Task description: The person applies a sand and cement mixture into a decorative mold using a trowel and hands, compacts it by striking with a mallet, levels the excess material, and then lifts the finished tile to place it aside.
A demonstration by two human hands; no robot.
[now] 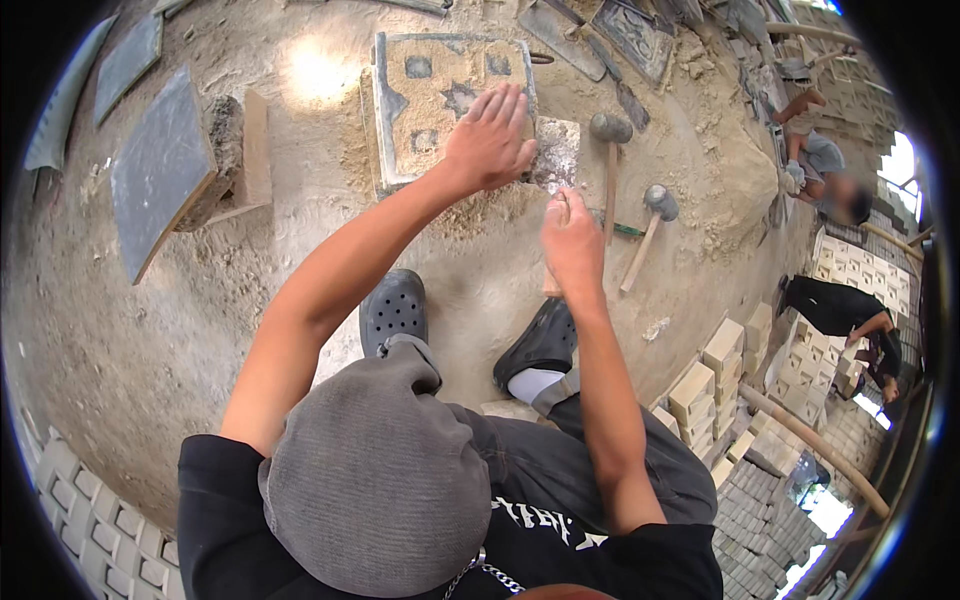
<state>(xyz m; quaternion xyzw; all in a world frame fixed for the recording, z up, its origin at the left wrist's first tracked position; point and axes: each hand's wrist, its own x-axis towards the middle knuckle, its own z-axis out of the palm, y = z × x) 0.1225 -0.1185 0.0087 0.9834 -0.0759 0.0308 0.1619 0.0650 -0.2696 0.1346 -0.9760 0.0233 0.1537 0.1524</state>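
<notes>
Two hands at a stone block [556, 152]: left hand [487, 140] spread flat, holding nothing, against block and mould [440, 100]; right hand [570, 240] fisted round a chisel [563, 205].

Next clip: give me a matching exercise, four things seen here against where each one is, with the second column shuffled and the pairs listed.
Things:
1. left hand
2. right hand
3. two mallets
4. pale stacked bricks

Places:
A. lying on the sandy ground, right of the hands
B. flat on the square patterned mould
C. closed around a small tool below the grey block
D. piled at the lower right, beside the person's leg

Pairs: 1-B, 2-C, 3-A, 4-D
</notes>
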